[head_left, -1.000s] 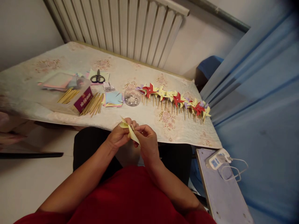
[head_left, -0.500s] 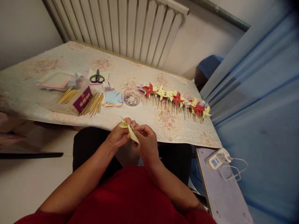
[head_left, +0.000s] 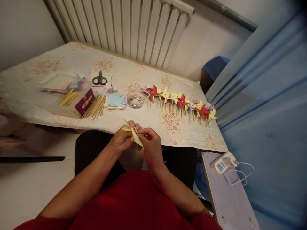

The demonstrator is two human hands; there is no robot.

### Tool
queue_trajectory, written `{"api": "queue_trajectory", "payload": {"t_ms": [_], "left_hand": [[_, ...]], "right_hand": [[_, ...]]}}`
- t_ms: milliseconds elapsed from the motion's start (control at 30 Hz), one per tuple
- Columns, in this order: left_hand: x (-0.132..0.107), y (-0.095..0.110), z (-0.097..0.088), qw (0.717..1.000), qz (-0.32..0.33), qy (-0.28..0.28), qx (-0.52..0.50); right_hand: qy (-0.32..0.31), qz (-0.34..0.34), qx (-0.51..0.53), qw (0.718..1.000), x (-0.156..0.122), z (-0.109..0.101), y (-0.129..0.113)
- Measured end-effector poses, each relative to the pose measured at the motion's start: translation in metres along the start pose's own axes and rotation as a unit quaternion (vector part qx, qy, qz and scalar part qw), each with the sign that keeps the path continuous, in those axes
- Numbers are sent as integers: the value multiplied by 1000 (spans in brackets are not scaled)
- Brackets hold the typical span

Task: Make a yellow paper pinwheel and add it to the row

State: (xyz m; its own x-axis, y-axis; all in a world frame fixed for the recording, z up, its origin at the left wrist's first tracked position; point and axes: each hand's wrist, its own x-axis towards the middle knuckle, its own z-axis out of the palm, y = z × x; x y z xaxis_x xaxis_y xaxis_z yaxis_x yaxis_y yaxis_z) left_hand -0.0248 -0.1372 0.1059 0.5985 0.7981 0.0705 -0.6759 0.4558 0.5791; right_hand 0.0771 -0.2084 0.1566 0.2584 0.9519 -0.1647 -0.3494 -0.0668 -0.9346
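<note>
Above my lap, just in front of the table edge, a yellow paper pinwheel (head_left: pixel 136 138) is held between both hands. My left hand (head_left: pixel 122 138) is closed on its left side, where curled paper blades stick up past the thumb. My right hand (head_left: pixel 151 143) pinches at its middle with thumb and fingers. A small pale tip shows between the hands; whether it is a stick end cannot be made out. Finished-looking pinwheels (head_left: pixel 182 101) in red, yellow and purple lie in a row at the table's right. A round clear tub of pins (head_left: pixel 135 99) stands nearer the middle.
Wooden sticks (head_left: pixel 95 107) lie beside a clear plastic box (head_left: pixel 55 110) with more sticks. Cut paper squares (head_left: pixel 116 101), small boxes (head_left: pixel 110 88) and black scissors (head_left: pixel 99 78) sit close by. A power adapter (head_left: pixel 223 163) with a white cable rests on a side bench at right.
</note>
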Motion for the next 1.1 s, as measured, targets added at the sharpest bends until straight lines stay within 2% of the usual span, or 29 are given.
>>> {"api": "queue_trajectory", "payload": {"t_ms": [200, 567, 867, 1100], "left_hand": [[-1, -1, -4, 1000, 3, 0, 6], [0, 2, 6, 999, 20, 39, 23], [1, 1, 5, 997, 16, 69, 25], [1, -1, 5, 997, 18, 68, 21]], "right_hand": [[-7, -13, -6, 1000, 0, -1, 1], [-5, -35, -12, 999, 3, -1, 5], [13, -62, -21, 998, 8, -4, 17], [17, -72, -48, 996, 8, -5, 17]]}}
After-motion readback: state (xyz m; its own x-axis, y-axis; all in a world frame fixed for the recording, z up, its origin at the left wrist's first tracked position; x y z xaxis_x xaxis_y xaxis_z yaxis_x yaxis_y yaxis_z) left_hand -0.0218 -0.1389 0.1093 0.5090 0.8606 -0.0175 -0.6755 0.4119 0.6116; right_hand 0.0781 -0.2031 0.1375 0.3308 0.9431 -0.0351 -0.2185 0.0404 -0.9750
